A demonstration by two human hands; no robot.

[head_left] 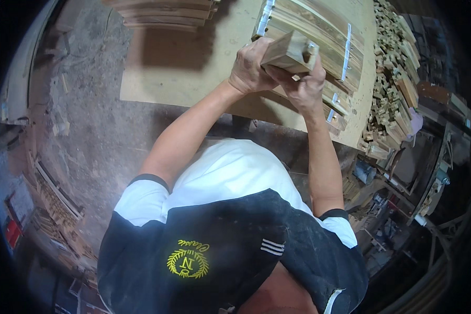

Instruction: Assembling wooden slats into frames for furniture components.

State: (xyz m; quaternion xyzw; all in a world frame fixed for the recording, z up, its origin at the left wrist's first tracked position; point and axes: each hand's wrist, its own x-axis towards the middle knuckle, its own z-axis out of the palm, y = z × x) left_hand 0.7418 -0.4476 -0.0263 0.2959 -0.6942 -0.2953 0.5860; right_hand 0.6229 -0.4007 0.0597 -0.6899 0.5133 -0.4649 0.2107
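In both hands I hold up a light-brown wooden block (pixel 283 51) above the near side of a pale board-topped table (pixel 193 86). Its near end shows a notch or groove. My left hand (pixel 249 67) is closed around the left side. The right hand (pixel 304 90) grips the block from the right and below, with its fingers near the grooved end. Just beyond the block lies a stack of wooden strips (pixel 324 26) with white bands across it. Shorter banded wood pieces (pixel 336 116) rest by my right wrist.
A large pile of notched wooden offcuts (pixel 390 73) runs along the table's right side. Stacked boards (pixel 167 11) stand at the far left of the table. Timber (pixel 55 222) lies on the dusty floor (pixel 97 99) at left. Metal framework (pixel 429 193) stands at right.
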